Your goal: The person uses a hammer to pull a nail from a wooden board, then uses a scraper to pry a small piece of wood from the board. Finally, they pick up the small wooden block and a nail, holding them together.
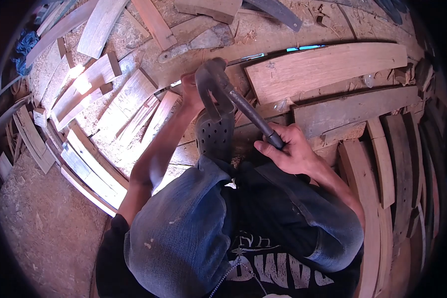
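My right hand (292, 149) is wrapped round the dark tubular grip of a claw hammer (248, 111). The hammer slants up and to the left, its head and curved claw hanging over my left hand. Partly behind that head, my left hand (192, 92) looks closed, low by the edge of a long board (203, 52). Whatever it may hold is hidden. Just below the claw is the toe of a grey perforated clog (215, 134) on my foot.
A wide curved plank (328, 69) and a narrower board (355, 110) lie to the right. Curved wooden pieces (382, 164) stand in rows beside my right knee. Wood offcuts (129, 107) and shavings litter the left, under bright light. A hand saw blade (278, 14) lies at the top.
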A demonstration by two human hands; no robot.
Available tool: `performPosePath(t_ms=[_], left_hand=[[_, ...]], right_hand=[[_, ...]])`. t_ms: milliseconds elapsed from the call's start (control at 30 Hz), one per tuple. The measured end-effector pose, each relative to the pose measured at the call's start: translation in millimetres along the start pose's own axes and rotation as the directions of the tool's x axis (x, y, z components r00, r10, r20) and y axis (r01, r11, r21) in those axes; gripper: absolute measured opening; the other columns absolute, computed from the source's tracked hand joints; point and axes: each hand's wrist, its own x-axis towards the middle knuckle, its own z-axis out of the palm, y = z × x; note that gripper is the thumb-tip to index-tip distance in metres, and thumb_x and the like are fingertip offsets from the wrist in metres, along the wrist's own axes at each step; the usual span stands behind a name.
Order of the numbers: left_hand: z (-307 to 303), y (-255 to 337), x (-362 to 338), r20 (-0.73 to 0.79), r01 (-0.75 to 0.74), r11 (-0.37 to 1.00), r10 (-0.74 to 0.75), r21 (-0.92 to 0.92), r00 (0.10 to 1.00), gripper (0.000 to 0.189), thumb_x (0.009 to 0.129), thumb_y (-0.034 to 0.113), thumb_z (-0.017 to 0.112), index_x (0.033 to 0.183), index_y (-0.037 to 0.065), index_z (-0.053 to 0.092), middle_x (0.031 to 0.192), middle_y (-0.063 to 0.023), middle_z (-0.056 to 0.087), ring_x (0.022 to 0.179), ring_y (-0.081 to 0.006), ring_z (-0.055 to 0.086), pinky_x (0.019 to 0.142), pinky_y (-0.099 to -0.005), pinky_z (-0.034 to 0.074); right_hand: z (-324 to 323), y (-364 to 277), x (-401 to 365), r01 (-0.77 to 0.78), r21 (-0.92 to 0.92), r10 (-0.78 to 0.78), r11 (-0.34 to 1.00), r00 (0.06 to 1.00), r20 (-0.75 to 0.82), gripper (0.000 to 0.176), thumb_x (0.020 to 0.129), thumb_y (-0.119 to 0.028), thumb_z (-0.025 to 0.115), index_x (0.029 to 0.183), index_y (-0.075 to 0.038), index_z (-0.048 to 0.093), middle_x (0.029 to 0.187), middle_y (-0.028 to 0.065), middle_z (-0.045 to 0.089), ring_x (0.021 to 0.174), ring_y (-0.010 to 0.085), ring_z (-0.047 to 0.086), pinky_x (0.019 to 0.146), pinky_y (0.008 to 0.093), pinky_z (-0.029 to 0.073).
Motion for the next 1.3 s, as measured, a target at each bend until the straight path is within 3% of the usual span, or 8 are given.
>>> performPosePath(t_ms=[100,167,333,800,900,967,1167,1300], left_hand=[[6,-12,-1,-0.011,0.028,0.99,-0.03,-0.135,0.999,0.032,0.077,0.001,0.069,0.109,-0.005,0.066,0.096,-0.0082,0.071,0.082,-0.0106,0.066,0.068,-0.0249,0.053],[8,-15,-2,0.05,0.224,0.913,-0.22,-0.34,0.974,0.021,0.096,0.017,0.058,0.107,0.001,0.066,0.109,-0.0108,0.068,0.1,-0.0164,0.063,0.086,-0.0268,0.05],[22,-10,7,-0.002,0.128,0.938,-0.136,-0.322,0.991,0.019,0.097,0.013,0.056,0.103,-0.001,0.066,0.11,-0.0127,0.068,0.101,-0.0168,0.063,0.089,-0.0284,0.05],[27,-10,6,-0.001,0.211,0.887,-0.232,-0.412,0.973,0.015,0.096,0.007,0.055,0.101,-0.003,0.065,0.106,-0.0133,0.068,0.102,-0.0204,0.063,0.089,-0.0295,0.05],[28,-16,9,0.005,0.105,0.948,-0.109,-0.3,0.994,0.014,0.096,0.005,0.054,0.102,-0.003,0.065,0.108,-0.0135,0.067,0.107,-0.0224,0.062,0.092,-0.0303,0.05],[32,-36,0,0.049,0.444,0.809,-0.463,-0.384,0.885,0.014,0.096,0.002,0.054,0.102,-0.003,0.064,0.11,-0.0137,0.066,0.111,-0.0236,0.061,0.096,-0.0312,0.049],[32,-56,1,0.05,0.057,0.889,-0.039,-0.454,0.998,0.017,0.097,0.005,0.053,0.106,-0.003,0.064,0.113,-0.0139,0.065,0.111,-0.0214,0.059,0.099,-0.0306,0.046],[32,-37,2,0.041,0.099,0.832,-0.091,-0.546,0.995,0.019,0.097,0.008,0.053,0.108,-0.003,0.064,0.113,-0.0141,0.065,0.11,-0.0211,0.06,0.098,-0.0303,0.046]], right_hand=[[-1,1,-2,0.01,-0.001,-0.01,1.0,1.0,-0.019,0.024,0.086,-0.009,0.069,0.07,-0.002,0.052,0.058,0.0029,0.04,0.049,0.0095,0.037,0.046,0.0291,0.03],[-2,-2,-1,0.014,-0.024,-0.015,1.0,1.0,-0.018,0.023,0.085,-0.009,0.069,0.071,-0.002,0.053,0.058,0.0035,0.04,0.049,0.0099,0.037,0.045,0.0293,0.03],[-2,0,-1,0.056,-0.11,-0.059,0.992,0.998,-0.025,0.014,0.085,-0.012,0.068,0.089,0.001,0.064,0.049,0.0045,0.038,0.042,0.0133,0.041,0.044,0.0313,0.037],[-3,-2,-1,-0.036,-0.104,0.034,0.994,0.999,-0.021,0.021,0.084,-0.008,0.068,0.07,0.0,0.053,0.057,0.0067,0.041,0.047,0.0134,0.04,0.045,0.0326,0.033],[-3,-2,0,-0.05,-0.125,0.048,0.991,0.999,-0.023,0.022,0.084,-0.008,0.068,0.07,0.0,0.053,0.059,0.0069,0.041,0.049,0.0127,0.04,0.046,0.0322,0.033],[-1,0,-1,-0.033,-0.116,0.03,0.993,0.999,-0.026,0.021,0.084,-0.008,0.068,0.071,0.0,0.053,0.059,0.0069,0.042,0.05,0.0127,0.041,0.047,0.032,0.033],[-1,-1,-1,-0.053,-0.068,0.052,0.996,0.999,-0.011,0.019,0.084,-0.008,0.068,0.074,0.0,0.054,0.06,0.0059,0.042,0.05,0.0124,0.04,0.047,0.0316,0.033],[-1,1,-3,-0.02,-0.064,0.019,0.998,1.0,-0.008,0.021,0.084,-0.007,0.068,0.071,-0.001,0.053,0.061,0.0053,0.042,0.052,0.0117,0.039,0.048,0.0312,0.033]])
